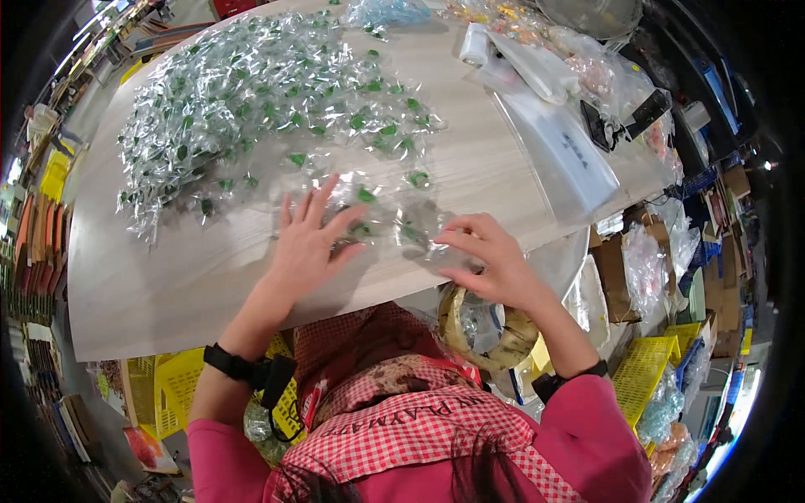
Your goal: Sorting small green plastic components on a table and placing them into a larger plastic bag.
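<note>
Hiding packets (366, 195), left fingers (322, 201) spread wide; whether right fingers (466, 243) grip I cannot tell.

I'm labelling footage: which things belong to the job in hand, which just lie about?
Likely in use:
clear plastic packets with green contents
broad pale wood-look tabletop

Likely just lying about:
flat clear plastic sheets or bags
yellow perforated plastic basket
</note>
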`<move>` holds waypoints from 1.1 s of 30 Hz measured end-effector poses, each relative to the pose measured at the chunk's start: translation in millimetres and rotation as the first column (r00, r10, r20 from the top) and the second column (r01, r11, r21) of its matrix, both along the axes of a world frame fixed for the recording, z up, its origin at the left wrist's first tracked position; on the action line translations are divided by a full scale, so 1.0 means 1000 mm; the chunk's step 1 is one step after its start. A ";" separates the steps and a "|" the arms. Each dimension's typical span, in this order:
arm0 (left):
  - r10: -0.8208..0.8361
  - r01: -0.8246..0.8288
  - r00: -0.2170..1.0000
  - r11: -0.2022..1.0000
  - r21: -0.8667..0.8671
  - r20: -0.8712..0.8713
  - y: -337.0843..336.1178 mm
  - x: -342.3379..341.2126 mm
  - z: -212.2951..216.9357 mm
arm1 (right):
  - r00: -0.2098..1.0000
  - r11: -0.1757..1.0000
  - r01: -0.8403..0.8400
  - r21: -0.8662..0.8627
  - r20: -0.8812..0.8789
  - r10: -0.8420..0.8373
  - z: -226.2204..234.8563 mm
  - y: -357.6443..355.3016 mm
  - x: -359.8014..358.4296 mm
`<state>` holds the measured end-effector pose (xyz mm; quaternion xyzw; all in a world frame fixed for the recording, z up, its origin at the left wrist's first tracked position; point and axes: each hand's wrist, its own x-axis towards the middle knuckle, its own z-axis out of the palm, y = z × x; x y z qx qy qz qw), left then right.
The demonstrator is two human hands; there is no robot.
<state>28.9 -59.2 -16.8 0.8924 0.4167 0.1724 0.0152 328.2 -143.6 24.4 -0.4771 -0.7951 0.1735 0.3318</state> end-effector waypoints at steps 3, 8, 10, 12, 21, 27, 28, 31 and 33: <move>-0.073 0.072 0.997 0.997 0.013 0.036 0.002 0.001 -0.001 | 0.967 0.994 -0.109 -0.009 0.232 0.108 -0.019 0.020 0.005; -0.007 0.010 0.998 0.999 -0.046 0.059 -0.001 -0.030 0.001 | 0.965 0.990 0.136 0.043 0.219 -0.142 -0.041 0.040 0.090; 0.079 -0.077 0.997 0.995 -0.065 0.028 0.004 -0.042 0.001 | 0.878 0.935 0.316 0.160 0.323 -0.352 -0.035 0.058 0.103; 0.131 -0.130 0.991 0.991 -0.044 0.025 0.005 -0.051 -0.007 | 0.927 0.957 0.242 0.159 0.252 -0.276 -0.029 0.075 0.081; 0.243 -0.264 0.956 0.958 0.116 0.162 0.000 -0.044 -0.003 | 0.936 0.996 -0.070 0.051 0.349 0.048 -0.042 0.082 -0.017; 0.110 -0.101 0.947 0.994 -0.045 0.301 -0.005 -0.061 -0.012 | 0.978 0.993 -0.061 0.103 0.206 0.039 -0.049 0.084 0.012; 0.082 -0.051 0.962 0.991 -0.126 0.261 -0.006 -0.062 -0.011 | 0.998 1.000 0.026 -0.012 0.053 -0.025 -0.047 0.088 0.008; 0.036 -0.006 0.977 0.990 -0.142 0.212 -0.006 -0.063 -0.008 | 0.987 0.995 0.056 -0.081 -0.144 -0.067 -0.030 0.099 -0.016; 0.024 0.005 0.974 0.992 -0.128 0.225 -0.008 -0.063 -0.006 | 0.979 1.000 0.020 -0.023 -0.202 -0.024 -0.018 0.104 -0.040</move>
